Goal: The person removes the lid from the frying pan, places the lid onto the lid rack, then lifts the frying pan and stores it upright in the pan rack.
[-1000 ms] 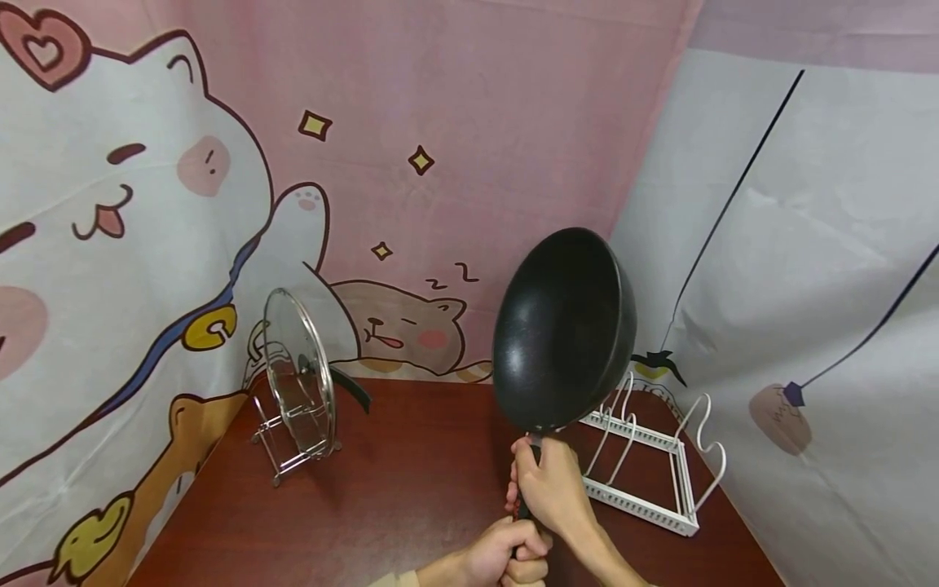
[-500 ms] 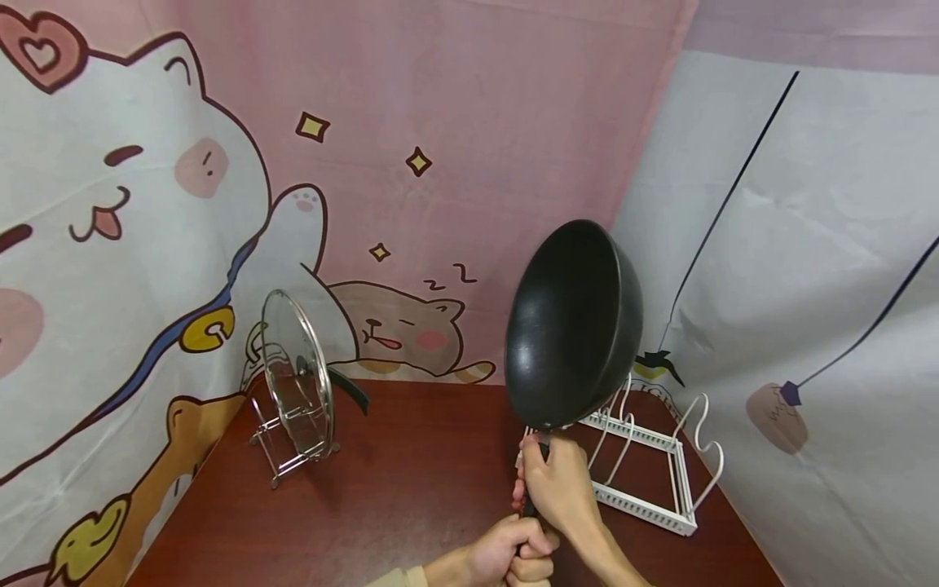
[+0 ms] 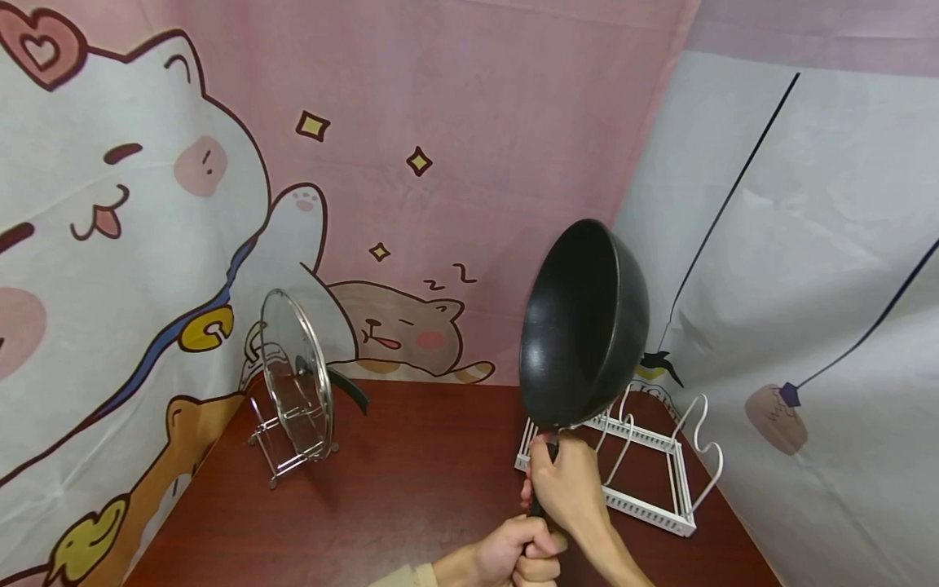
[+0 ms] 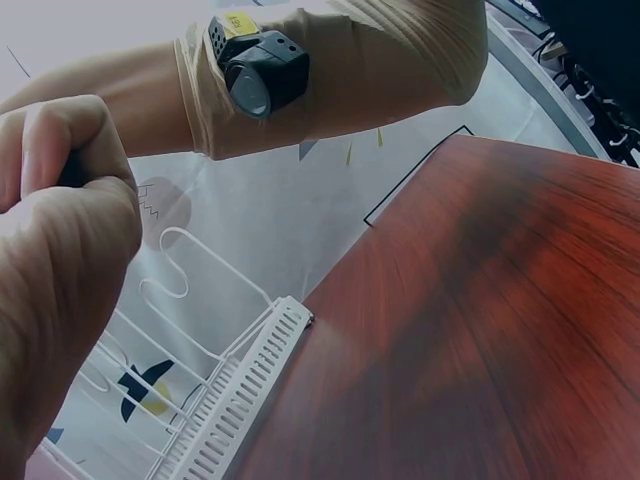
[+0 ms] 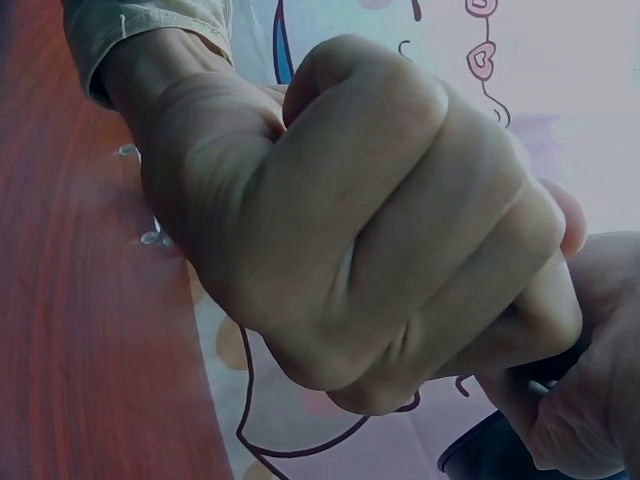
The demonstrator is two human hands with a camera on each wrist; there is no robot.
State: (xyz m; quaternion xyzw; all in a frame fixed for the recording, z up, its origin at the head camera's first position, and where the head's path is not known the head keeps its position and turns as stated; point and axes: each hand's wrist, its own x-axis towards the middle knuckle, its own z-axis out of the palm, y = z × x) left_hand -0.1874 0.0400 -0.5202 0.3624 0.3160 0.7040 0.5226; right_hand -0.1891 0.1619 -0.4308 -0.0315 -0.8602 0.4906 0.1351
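A black wok (image 3: 579,326) is held up off the table, its hollow side turned left and partly toward the head camera. My right hand (image 3: 568,481) grips its dark handle close under the bowl. Lower down, my left hand (image 3: 517,550) wraps the handle's end. The wok's lower rim and my right hand overlap the white wire rack (image 3: 645,512) in the head view. In the left wrist view my left hand (image 4: 60,230) fills the left edge. The right wrist view shows the left fist large, with my right hand (image 5: 590,380) at lower right.
A glass lid (image 3: 297,359) with a metal rim stands upright in a chrome wire stand (image 3: 297,463) on the table's left. The reddish-brown table (image 3: 418,481) is backed by a printed curtain (image 3: 513,106). White wire loops (image 3: 707,424) rise from the rack's right end.
Both hands have carried the wok to the right, further over the white rack. The bowl has turned slightly, showing more of its outer right side. The lid and stand have stayed put.
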